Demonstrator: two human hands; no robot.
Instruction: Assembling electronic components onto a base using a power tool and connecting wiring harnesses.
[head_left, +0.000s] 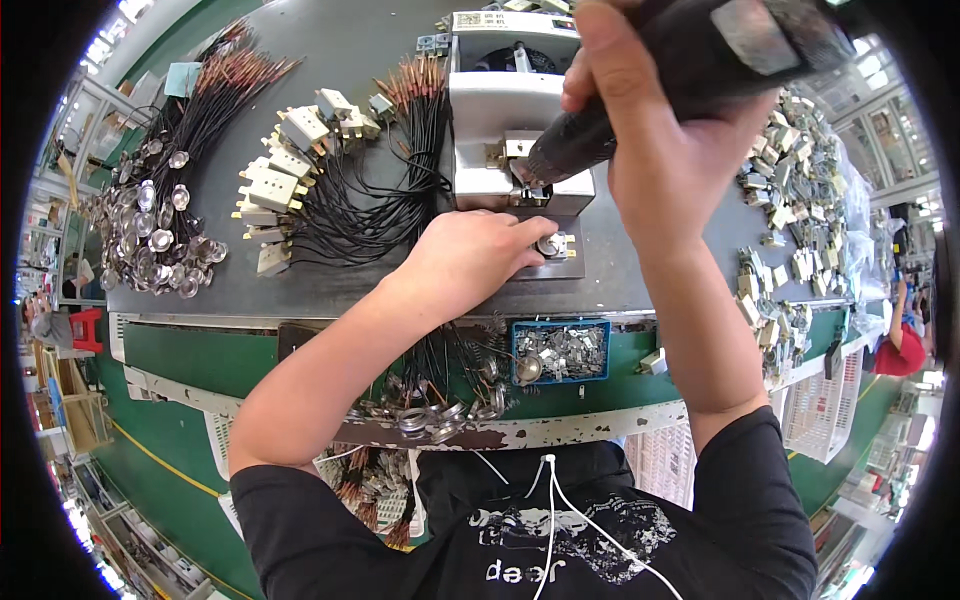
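Observation:
My right hand [665, 150] is wrapped around a thick black power screwdriver [590, 135]. Its tip points down and left, at a small white switch block [521, 145] in a metal fixture [482, 120]. Below the fixture, my left hand [475, 250] rests on the bench, its fingertips closed about a small round metal-capped part [549, 244] with brass-coloured tabs beside it. A bundle of black wires [425, 160] with copper ends runs along the fixture's left side. Cream-coloured switch blocks [272, 187] are joined to black wires left of my hand.
Black wires with round metal caps [155, 225] lie heaped at the far left. Along the right are many loose switch blocks [790, 150]. On the bench's front ledge sit a blue tray [561, 352] of small metal pieces and wires with metal rings [430, 415]. White earphone cords hang over my shirt.

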